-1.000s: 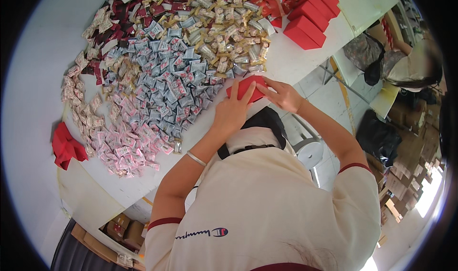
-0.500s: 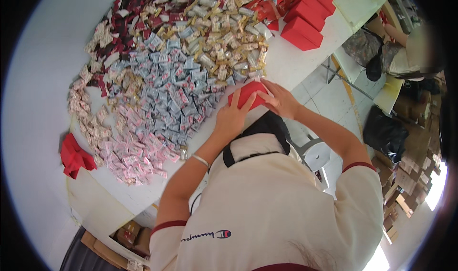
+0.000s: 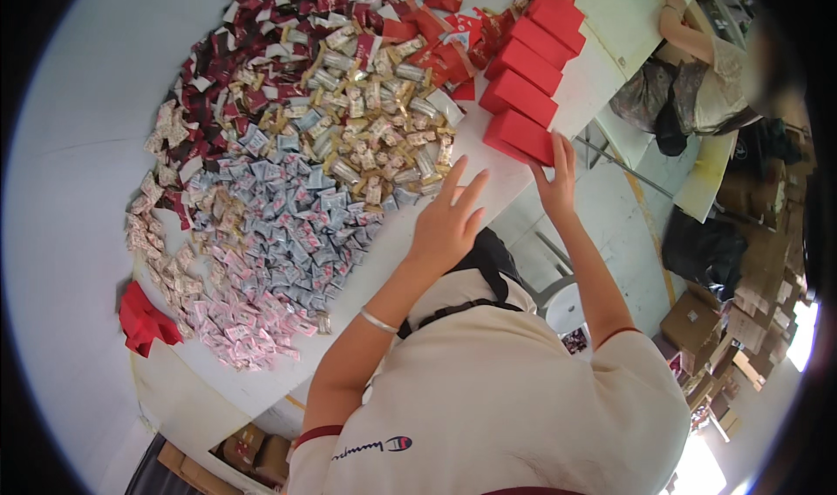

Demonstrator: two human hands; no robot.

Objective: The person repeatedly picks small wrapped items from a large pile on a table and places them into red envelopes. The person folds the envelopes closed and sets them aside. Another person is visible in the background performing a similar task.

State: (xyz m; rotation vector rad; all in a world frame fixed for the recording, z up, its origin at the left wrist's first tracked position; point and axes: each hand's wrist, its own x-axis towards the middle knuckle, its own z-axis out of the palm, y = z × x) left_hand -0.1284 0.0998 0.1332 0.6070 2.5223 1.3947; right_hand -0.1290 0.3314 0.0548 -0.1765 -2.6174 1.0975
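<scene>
A small closed red box [image 3: 520,136] rests on the table at the near end of a row of similar red boxes [image 3: 534,54]. My right hand [image 3: 555,179] has its fingers and thumb around the right end of that nearest box. To the left, my left hand [image 3: 446,223] is empty, its fingers spread above the table edge. Beside it lies a broad heap of wrapped sweets: gold-and-clear ones [image 3: 384,137], blue-grey ones [image 3: 296,203], pink ones [image 3: 248,320] and dark red ones [image 3: 240,81].
A folded red carton [image 3: 146,320] lies at the table's far left. Loose red packets [image 3: 449,54] are at the back by the boxes. Another person's arm [image 3: 686,31] shows at upper right. Cardboard boxes [image 3: 693,325] and a white round stool [image 3: 567,307] stand on the floor.
The red box has moved from between both hands to the near end of the row. My right hand went with it, away and to the right; my left hand has let go and opened.
</scene>
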